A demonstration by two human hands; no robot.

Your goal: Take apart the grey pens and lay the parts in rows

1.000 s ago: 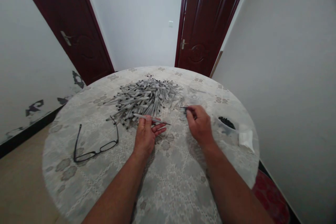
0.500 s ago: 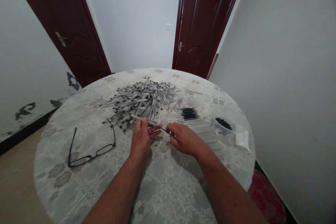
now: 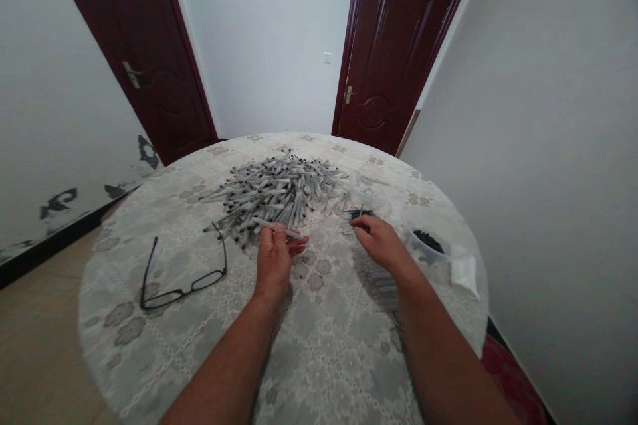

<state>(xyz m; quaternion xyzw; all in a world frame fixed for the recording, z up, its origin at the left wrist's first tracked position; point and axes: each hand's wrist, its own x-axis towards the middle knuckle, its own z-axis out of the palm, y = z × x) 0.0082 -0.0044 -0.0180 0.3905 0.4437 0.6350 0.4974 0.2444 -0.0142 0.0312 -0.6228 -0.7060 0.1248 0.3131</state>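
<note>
My left hand [image 3: 274, 259] is closed on a whitish pen barrel [image 3: 272, 223], held slantwise in front of a large heap of similar pen barrels [image 3: 279, 189], many with dark ends. My right hand [image 3: 377, 239] is apart from it, over a row of thin, clear tubes [image 3: 383, 281] with dark far ends [image 3: 356, 214]. Its thumb and fingers are pinched, and a thin stick [image 3: 361, 210] rises from them. The hand hides much of the row.
Folded-open eyeglasses [image 3: 184, 292] lie left of my left arm. To the right stand a clear bowl with small black parts [image 3: 427, 240] and a white packet [image 3: 464, 275]. A patterned cloth covers the round table [image 3: 319, 358].
My right hand has moved from the left hand's pen barrel, where it held a thin dark rod at its end, rightward to the tube row. My left hand keeps the barrel. The view has tilted slightly upward.
</note>
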